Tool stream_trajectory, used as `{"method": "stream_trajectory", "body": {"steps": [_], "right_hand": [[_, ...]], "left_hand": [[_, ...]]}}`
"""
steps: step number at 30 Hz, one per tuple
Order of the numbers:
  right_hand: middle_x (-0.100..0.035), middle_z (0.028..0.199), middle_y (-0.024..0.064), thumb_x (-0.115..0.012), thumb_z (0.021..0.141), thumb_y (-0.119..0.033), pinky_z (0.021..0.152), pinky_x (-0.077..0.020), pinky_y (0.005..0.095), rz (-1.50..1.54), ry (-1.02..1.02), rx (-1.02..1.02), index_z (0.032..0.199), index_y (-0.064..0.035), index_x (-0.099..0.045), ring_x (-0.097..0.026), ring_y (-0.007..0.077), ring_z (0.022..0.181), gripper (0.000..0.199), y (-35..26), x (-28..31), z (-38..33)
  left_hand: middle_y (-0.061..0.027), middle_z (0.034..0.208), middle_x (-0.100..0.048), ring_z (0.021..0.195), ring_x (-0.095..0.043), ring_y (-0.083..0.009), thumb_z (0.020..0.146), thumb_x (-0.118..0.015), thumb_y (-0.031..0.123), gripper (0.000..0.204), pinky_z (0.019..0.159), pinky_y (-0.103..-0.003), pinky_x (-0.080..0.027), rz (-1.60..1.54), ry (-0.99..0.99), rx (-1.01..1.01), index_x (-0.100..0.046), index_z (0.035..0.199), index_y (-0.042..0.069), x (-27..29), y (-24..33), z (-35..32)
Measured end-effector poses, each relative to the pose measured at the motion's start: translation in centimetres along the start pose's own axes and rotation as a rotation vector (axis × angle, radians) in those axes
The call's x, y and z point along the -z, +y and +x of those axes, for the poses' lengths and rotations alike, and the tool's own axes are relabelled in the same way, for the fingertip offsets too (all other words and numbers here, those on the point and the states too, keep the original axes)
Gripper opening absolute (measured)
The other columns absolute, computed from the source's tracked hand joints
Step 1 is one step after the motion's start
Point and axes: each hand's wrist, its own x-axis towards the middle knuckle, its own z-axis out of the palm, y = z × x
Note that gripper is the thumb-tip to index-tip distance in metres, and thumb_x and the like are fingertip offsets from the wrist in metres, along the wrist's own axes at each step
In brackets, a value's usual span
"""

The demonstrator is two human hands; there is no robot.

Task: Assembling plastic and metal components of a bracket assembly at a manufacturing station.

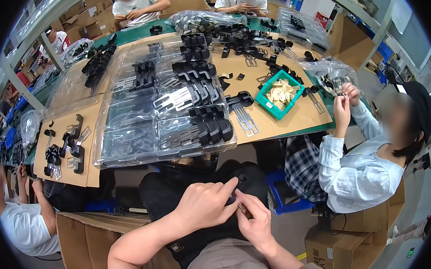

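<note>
Above my lap, my left hand (pixel 206 202) and my right hand (pixel 254 217) meet with their fingers closed round a small black plastic part (pixel 242 181). Its upper end sticks out past my left fingertips; my fingers cover the rest. Just beyond my hands, on the table, stands a clear plastic tray (pixel 122 140) with compartments. Rows of black plastic pieces with flat, slotted metal prongs (pixel 210 125) lie in its right side. One similar pronged piece (pixel 243 103) rests on the cardboard beside the tray.
A teal bin (pixel 268 106) holds pale yellowish scraps (pixel 283 92). More black parts (pixel 71 148) lie on cardboard at the left. A co-worker (pixel 365 165) sits close on my right, another person (pixel 25 215) on my left. An open cardboard box (pixel 86 246) stands beside my left arm.
</note>
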Motion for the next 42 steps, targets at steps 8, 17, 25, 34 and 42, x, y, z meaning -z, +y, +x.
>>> {"method": "stream_trajectory", "body": {"steps": [8, 17, 25, 34, 42], "right_hand": [[-0.063, 0.087, 0.0058, -0.074, 0.088, 0.002, 0.060, -0.0429, 0.0251, -0.260, 0.296, 0.186, 0.125, -0.0028, -0.075, -0.051, 0.0139, 0.068, 0.038, 2.4, 3.3, 7.6], [-0.071, 0.089, 0.0097, -0.081, 0.087, -0.019, 0.072, -0.0540, 0.0358, -0.737, 0.459, 0.386, 0.112, -0.0053, -0.080, -0.065, 0.0272, 0.077, 0.028, 5.1, -0.7, 20.8], [-0.071, 0.090, 0.0113, -0.080, 0.083, -0.018, 0.078, -0.0550, 0.0398, -0.769, 0.405, 0.424, 0.109, -0.0064, -0.079, -0.065, 0.0331, 0.082, 0.029, 5.1, -1.9, 22.1], [-0.069, 0.093, 0.0147, -0.079, 0.076, -0.018, 0.078, -0.0563, 0.0427, -0.757, 0.366, 0.284, 0.104, -0.0056, -0.075, -0.066, 0.0364, 0.084, 0.031, 5.3, -1.8, 23.3], [-0.067, 0.092, 0.0174, -0.078, 0.075, -0.020, 0.076, -0.0566, 0.0465, -0.790, 0.321, 0.181, 0.105, -0.0057, -0.071, -0.067, 0.0378, 0.083, 0.034, 4.1, -1.2, 23.2]], "left_hand": [[-0.0029, 0.070, -0.066, 0.051, -0.059, -0.0164, 0.091, -0.079, 0.026, 0.043, 0.048, -0.027, -0.044, -0.173, 0.112, -0.062, -0.070, 0.122, -0.003, 0.9, 0.7, 0.7], [-0.0009, 0.068, -0.063, 0.052, -0.059, -0.0152, 0.096, -0.072, 0.019, 0.029, 0.048, -0.025, -0.044, -0.224, 0.072, -0.327, -0.070, 0.117, -0.001, -0.5, 1.4, -0.1], [0.0012, 0.065, -0.058, 0.051, -0.056, -0.0141, 0.095, -0.072, 0.012, 0.022, 0.048, -0.025, -0.044, -0.255, 0.007, -0.391, -0.071, 0.114, 0.001, -1.5, 1.1, -0.8], [-0.0006, 0.070, -0.056, 0.058, -0.058, -0.0139, 0.091, -0.067, 0.009, 0.027, 0.053, -0.025, -0.047, -0.198, -0.099, -0.527, -0.069, 0.117, 0.001, -2.3, 1.3, -1.6], [-0.0026, 0.073, -0.056, 0.062, -0.059, -0.0167, 0.089, -0.064, 0.010, 0.034, 0.055, -0.027, -0.050, -0.175, -0.145, -0.548, -0.067, 0.121, 0.000, -2.4, 0.6, -1.1]]}}
